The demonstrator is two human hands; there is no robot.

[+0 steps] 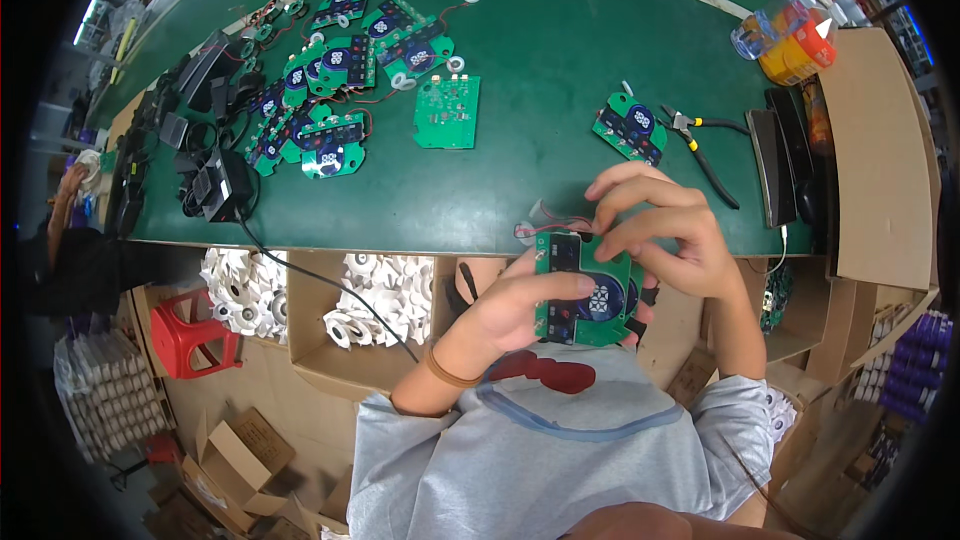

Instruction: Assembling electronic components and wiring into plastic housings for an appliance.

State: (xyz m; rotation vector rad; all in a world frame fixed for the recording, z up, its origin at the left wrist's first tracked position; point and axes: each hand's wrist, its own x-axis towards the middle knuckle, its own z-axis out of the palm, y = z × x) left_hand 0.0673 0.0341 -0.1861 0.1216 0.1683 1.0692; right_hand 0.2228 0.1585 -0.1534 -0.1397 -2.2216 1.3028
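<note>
Both hands grasp one green circuit board (588, 290).
Left hand (525, 305) grips its edge; right hand (660, 230) pinches the top (below the tabletop (520, 120) edge).

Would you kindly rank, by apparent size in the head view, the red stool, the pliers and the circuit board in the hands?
1. Circuit board, though held nearest the camera, so flattered.
2. Red stool, close behind; unsure.
3. Pliers, slimmest.

Green circuit board (585, 290), dark round display, red-white wires, held flat below table edge.
</note>
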